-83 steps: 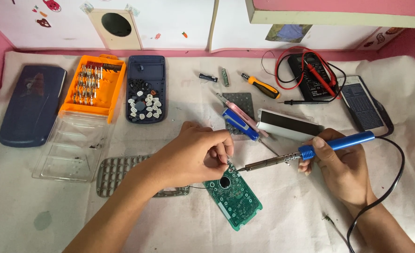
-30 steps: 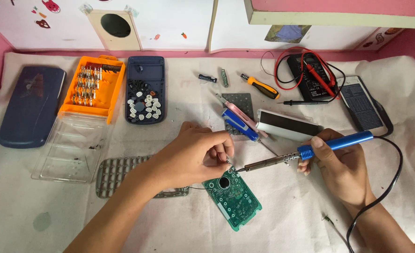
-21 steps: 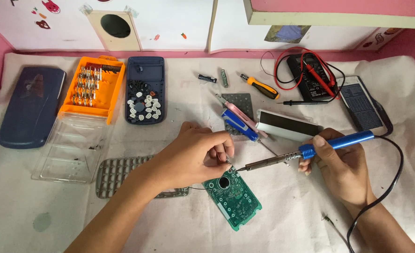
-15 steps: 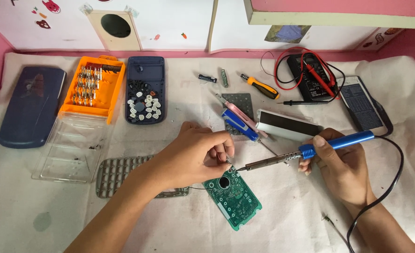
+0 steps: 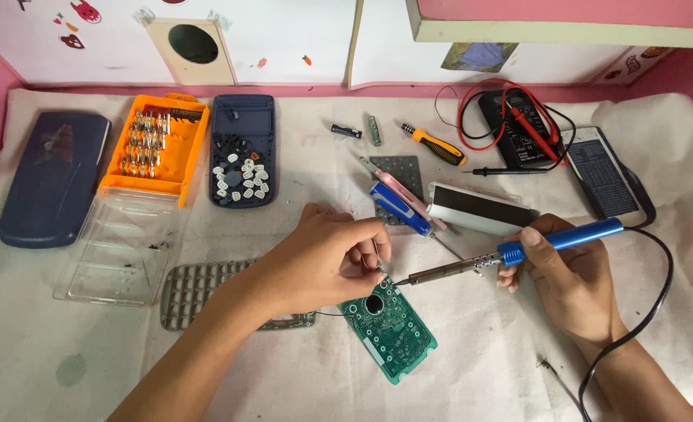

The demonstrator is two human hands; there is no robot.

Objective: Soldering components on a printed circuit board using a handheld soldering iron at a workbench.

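Soldering iron tip meets green board corner

Right hand (image 5: 577, 285) grips the blue-handled soldering iron (image 5: 510, 254) like a pen, tip angled leftward to the top edge of the green circuit board (image 5: 389, 328) — a hold that likely steadies fine work. Left hand (image 5: 323, 262) pinches a thin wire (image 5: 377, 258) right at the tip, just above the board. Beyond the left hand lie an orange bit case (image 5: 159, 148) and 1 dark blue calculator shell (image 5: 241, 148).

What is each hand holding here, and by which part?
Right hand grips the soldering iron by its blue handle. Left hand pinches something thin at the green circuit board; too small to identify.
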